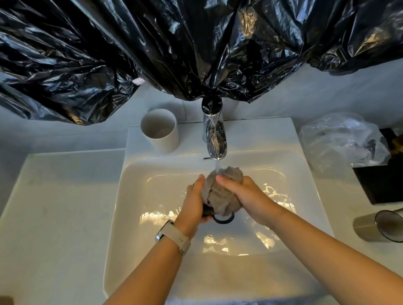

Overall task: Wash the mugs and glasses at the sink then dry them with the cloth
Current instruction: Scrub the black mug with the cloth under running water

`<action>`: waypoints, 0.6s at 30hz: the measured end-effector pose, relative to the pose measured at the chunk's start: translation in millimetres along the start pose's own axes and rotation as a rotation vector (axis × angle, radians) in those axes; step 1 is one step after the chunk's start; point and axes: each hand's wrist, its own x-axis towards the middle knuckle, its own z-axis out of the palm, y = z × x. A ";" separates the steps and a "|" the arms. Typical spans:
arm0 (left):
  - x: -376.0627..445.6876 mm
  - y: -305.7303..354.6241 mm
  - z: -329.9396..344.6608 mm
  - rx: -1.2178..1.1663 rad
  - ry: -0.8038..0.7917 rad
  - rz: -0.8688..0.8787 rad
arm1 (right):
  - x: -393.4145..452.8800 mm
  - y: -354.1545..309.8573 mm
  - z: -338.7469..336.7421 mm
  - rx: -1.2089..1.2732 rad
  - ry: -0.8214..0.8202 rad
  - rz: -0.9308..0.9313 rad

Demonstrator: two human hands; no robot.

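- A white rectangular ceramic sink (pixel 118 204) sits in a pale countertop (pixel 46 220), with crumpled black plastic sheeting (pixel 95 52) hanging over the far wall.
- A chrome tap (pixel 214 132) at the far edge runs a thin stream of water down onto a bunched grey cloth (pixel 222 193) held over the middle of the basin.
- The left hand (pixel 194 200), with a pale-strapped watch (pixel 173 236) on its wrist, curls its fingers round a dark mug (pixel 213 214) that is mostly hidden by the cloth; only its handle loop shows, on the near side.
- The right hand (pixel 245 194) grips the cloth from the right, fingers bent over the wad.
- A white cylindrical cup (pixel 160 131) stands upright on the far rim, left of the tap.
- A smoky drinking glass (pixel 382 227) lies on its side on the counter to the right.
- A clear plastic bag (pixel 339 139) lies far right, beside a black flat panel (pixel 391 183).
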 end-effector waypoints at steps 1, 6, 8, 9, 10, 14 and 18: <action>2.5 2.3 -3.6 -0.096 -0.097 -0.099 | -4.6 4.2 -1.2 -0.087 -0.028 -0.049; 5.2 16.2 -14.4 -0.227 -0.289 -0.241 | -21.9 11.3 -7.8 -0.429 -0.132 -0.184; 6.4 20.0 -9.2 -0.207 -0.288 -0.164 | -24.0 12.2 -7.3 -0.343 -0.050 -0.221; 5.2 21.5 -5.4 -0.201 -0.259 -0.109 | -24.2 11.1 -5.6 -0.263 0.002 -0.229; 3.6 21.6 -0.9 -0.195 -0.201 -0.051 | -24.1 8.2 -2.7 -0.181 0.049 -0.226; -8.3 7.1 14.7 0.100 0.201 0.269 | -5.8 -9.2 -0.9 0.094 0.139 -0.021; -20.6 -12.7 13.5 0.421 0.339 0.521 | 10.5 -25.5 -6.7 0.237 0.032 0.336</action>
